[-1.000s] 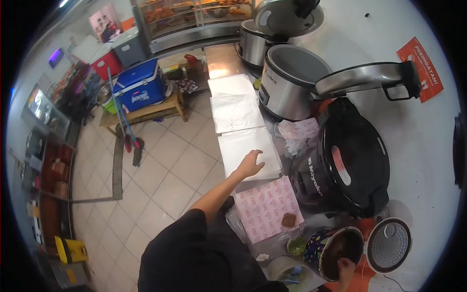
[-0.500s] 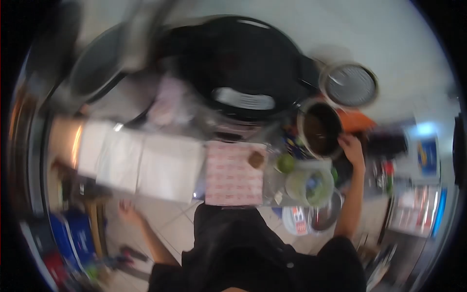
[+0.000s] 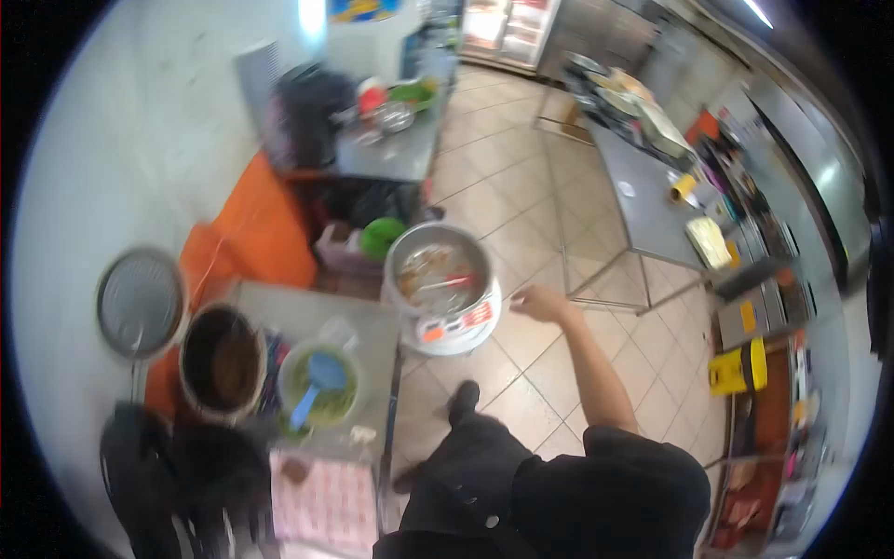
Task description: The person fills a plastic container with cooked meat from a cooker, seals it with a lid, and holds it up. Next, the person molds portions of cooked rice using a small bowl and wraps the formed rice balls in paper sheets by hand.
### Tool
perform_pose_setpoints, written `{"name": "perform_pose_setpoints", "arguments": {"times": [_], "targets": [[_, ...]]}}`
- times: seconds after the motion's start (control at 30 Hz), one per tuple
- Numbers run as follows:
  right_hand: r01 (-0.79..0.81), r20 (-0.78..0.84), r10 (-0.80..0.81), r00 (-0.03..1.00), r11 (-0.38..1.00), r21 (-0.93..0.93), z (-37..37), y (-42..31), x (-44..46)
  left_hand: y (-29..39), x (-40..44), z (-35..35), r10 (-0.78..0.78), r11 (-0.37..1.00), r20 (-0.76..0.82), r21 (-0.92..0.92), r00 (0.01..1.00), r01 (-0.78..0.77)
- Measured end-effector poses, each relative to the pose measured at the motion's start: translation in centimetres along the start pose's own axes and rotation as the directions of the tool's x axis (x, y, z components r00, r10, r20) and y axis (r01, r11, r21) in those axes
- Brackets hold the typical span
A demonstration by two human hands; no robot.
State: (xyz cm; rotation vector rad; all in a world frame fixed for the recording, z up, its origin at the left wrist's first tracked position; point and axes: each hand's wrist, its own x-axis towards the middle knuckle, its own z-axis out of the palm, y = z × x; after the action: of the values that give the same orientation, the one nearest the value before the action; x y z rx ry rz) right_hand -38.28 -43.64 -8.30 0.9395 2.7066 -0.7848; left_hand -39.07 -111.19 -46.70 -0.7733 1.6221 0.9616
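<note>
Where the pale tiled floor (image 3: pixel 503 200) spreads beyond and right of the steel pot (image 3: pixel 402 303), a grey table (image 3: pixel 643 205) stands well apart from that pot, farther back on its right. The metal counter (image 3: pixel 375 345) runs near the pot's left side, and an orange cover (image 3: pixel 251 233) shows farther left. The steel pot sits on a white round stand (image 3: pixel 453 346). Left of it, on the counter, are the dark-lined cooker (image 3: pixel 209 335), holding something brown, and, closer to the pot, the pale bowl (image 3: pixel 355 354) of shredded green. Nearer the person than the pot lies pink printed paper (image 3: pixel 326 512). Just right of the pot, not touching it, is the right hand (image 3: pixel 548 305), its fingers loosely bent around nothing; I cannot see the left hand's grip. The blue spoon (image 3: pixel 326 370) rests in the bowl, left of the pot; a brown square piece (image 3: pixel 294 470) lies on the paper.
</note>
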Motion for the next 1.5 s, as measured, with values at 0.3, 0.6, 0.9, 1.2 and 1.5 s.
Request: {"name": "perform_pose_setpoints", "arguments": {"times": [0.3,0.6,0.9,1.2,1.5], "targets": [[-0.372,0.205,0.32,0.925,0.871,0.322,1.1,23.8,-7.1,36.2,-3.4,15.5,0.398,0.855,-0.011,0.366,0.917,-0.367],[-0.198,-0.197,0.366,0.909,0.798,0.569,-5.8,40.6,10.0,39.1,-6.9,32.2,0.149,0.766,0.064,0.624,0.987,-0.156],[-0.573,-0.592,0.655,0.47,0.737,0.359,-24.3,72.4,28.3,52.2,-13.9,59.7,0.397,0.593,0.221,0.678,0.891,-0.433],[-0.494,-0.446,0.547,0.709,0.836,0.239,-24.6,86.7,34.7,50.7,-25.5,72.7,0.757,0.618,0.041,0.282,0.652,-0.734],[0.003,0.589,-0.675,0.443,0.659,0.753,-21.0,35.7,26.0,44.3,-37.3,79.2,0.819,0.542,-0.152,-0.111,0.553,-0.833]]}}
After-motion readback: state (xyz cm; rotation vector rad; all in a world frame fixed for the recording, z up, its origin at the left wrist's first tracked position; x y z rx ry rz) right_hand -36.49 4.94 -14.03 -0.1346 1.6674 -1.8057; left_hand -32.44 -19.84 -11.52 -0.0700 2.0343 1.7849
